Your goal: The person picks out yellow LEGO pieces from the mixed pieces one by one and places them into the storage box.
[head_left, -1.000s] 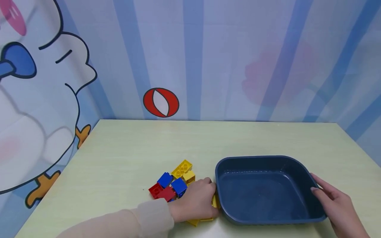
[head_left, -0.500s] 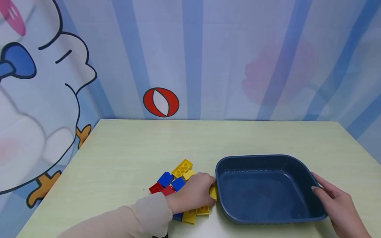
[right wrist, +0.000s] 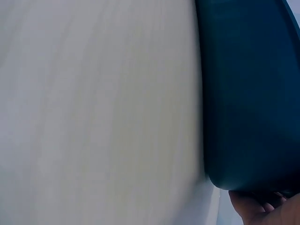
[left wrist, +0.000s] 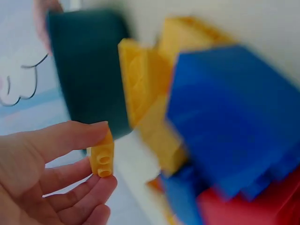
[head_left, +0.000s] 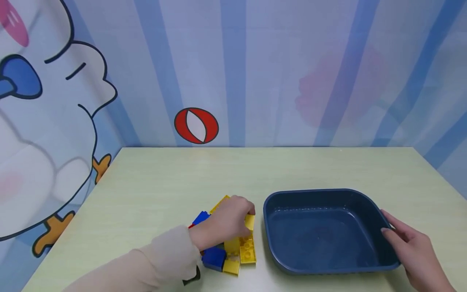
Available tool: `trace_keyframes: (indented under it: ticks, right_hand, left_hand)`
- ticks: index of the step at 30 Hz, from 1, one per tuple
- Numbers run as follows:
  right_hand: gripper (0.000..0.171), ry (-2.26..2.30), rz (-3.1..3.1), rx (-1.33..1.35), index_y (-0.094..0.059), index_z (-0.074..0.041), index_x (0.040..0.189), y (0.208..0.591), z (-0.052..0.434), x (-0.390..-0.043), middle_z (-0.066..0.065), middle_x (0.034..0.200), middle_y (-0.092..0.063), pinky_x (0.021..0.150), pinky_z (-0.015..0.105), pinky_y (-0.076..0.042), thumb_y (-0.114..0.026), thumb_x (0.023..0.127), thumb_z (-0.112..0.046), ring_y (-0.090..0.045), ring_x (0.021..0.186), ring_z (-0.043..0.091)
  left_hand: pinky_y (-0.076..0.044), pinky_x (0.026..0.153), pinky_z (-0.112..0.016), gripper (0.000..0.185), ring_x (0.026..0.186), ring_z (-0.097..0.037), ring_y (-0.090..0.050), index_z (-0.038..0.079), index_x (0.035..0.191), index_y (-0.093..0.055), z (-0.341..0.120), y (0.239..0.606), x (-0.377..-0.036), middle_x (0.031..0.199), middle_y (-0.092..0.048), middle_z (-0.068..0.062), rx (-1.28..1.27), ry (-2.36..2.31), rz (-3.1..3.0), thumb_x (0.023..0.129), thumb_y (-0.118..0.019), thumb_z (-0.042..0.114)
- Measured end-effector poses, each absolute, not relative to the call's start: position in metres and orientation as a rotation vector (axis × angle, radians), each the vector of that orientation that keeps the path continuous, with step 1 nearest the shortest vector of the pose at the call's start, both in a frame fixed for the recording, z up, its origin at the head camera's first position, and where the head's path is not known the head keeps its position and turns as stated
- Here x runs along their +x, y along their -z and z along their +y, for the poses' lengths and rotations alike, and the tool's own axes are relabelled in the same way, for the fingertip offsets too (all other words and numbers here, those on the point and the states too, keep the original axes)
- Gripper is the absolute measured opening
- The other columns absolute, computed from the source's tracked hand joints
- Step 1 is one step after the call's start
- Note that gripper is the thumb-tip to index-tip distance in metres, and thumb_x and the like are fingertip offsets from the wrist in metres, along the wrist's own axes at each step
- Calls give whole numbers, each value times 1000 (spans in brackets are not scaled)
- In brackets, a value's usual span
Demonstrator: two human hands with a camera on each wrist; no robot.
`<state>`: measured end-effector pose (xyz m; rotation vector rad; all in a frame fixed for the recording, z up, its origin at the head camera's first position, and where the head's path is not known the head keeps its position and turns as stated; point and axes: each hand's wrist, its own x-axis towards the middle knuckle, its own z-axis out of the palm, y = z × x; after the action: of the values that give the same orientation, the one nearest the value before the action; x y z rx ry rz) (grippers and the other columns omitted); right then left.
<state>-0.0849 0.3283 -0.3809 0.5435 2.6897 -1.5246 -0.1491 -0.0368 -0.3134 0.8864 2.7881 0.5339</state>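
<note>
My left hand (head_left: pixel 226 221) pinches a yellow toy brick (left wrist: pixel 101 157) between thumb and fingertips, its studs showing in the left wrist view. Below and around that hand lies a pile of toy bricks in yellow, blue and red, among them a blue brick (head_left: pixel 214 258) and a studded yellow brick (head_left: pixel 248 250). Part of the pile is hidden behind the hand and sleeve. To the right of it stands a dark blue basin (head_left: pixel 324 239), its inside bare. My right hand (head_left: pixel 412 247) grips the basin's right side, thumb over the rim and fingers along the outer wall.
A pale wooden table (head_left: pixel 182 174) bears the pile and the basin. Behind it hangs a striped blue cloth (head_left: pixel 262 81) with cartoon figures. A small dark object (head_left: pixel 192 276) shows under the left sleeve.
My left hand has lifted away from the basin's left side and moved left and back over the pile, a yellow brick in its fingers. The right hand stays on the basin.
</note>
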Motion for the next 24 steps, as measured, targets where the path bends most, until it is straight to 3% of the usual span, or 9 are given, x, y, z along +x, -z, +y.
trace_keyframes:
  ticks: [4,7,9,13,15,18,20,22,24]
  right_hand:
    - [55,1545,2738,515,-23,-4,145,377,326,-83,29,144,-25,66,4,-41,-41,99,-27,-44,109,-10]
    - [53,1551,2764,512,-25,-2,144,376,326,-82,31,141,-28,64,4,-41,-42,99,-24,-39,86,-25]
    - [53,1551,2770,516,-26,-1,144,376,326,-82,31,140,-29,64,5,-43,-43,99,-22,-40,86,-24]
    - [52,1527,2753,534,-24,-2,144,377,326,-83,30,140,-27,65,6,-44,-41,99,-21,-46,113,1]
    - [52,1523,2734,538,-23,-3,145,378,326,-83,29,141,-26,65,6,-44,-40,99,-21,-39,123,19]
    - [52,1510,2724,533,-22,-4,145,378,326,-83,28,142,-25,67,6,-44,-39,99,-22,-32,126,26]
    - [52,1508,2727,529,-23,-4,145,378,325,-83,28,141,-26,67,8,-45,-40,99,-21,-39,123,15]
    - [51,1514,2735,527,-24,-3,144,377,325,-83,28,140,-28,67,10,-47,-41,99,-19,-48,109,-2]
    - [51,1525,2745,517,-25,-1,144,376,324,-83,28,138,-30,66,12,-48,-42,99,-19,-47,92,-17]
  left_hand:
    - [-49,73,-22,33,81,-14,-55,3,103,-70,-35,294,-153,96,-67,-4,852,-509,2844,72,-80,9]
    - [-49,72,-20,34,82,-13,-56,5,103,-70,-26,283,-154,97,-67,-3,894,-485,2836,72,-80,9]
    - [-48,72,-18,32,82,-13,-57,6,102,-71,-17,278,-154,96,-68,-2,967,-443,2820,72,-80,11]
    - [-46,69,-15,29,78,-10,-57,7,99,-72,4,274,-152,93,-68,1,1135,-366,2762,72,-81,14]
    - [-45,66,-13,27,76,-9,-55,8,98,-72,13,276,-151,90,-68,2,1197,-350,2727,73,-80,14]
    - [-44,65,-11,26,74,-7,-54,8,96,-72,24,283,-151,88,-67,3,1261,-326,2679,73,-80,14]
    - [-43,63,-10,26,72,-6,-53,9,96,-72,31,289,-151,86,-66,4,1282,-302,2648,72,-81,14]
    - [-43,62,-10,26,70,-5,-53,9,95,-71,36,296,-151,85,-66,4,1298,-291,2611,72,-81,13]
    - [-42,60,-10,25,67,-5,-52,10,94,-71,39,302,-152,83,-65,5,1301,-278,2581,71,-81,12]
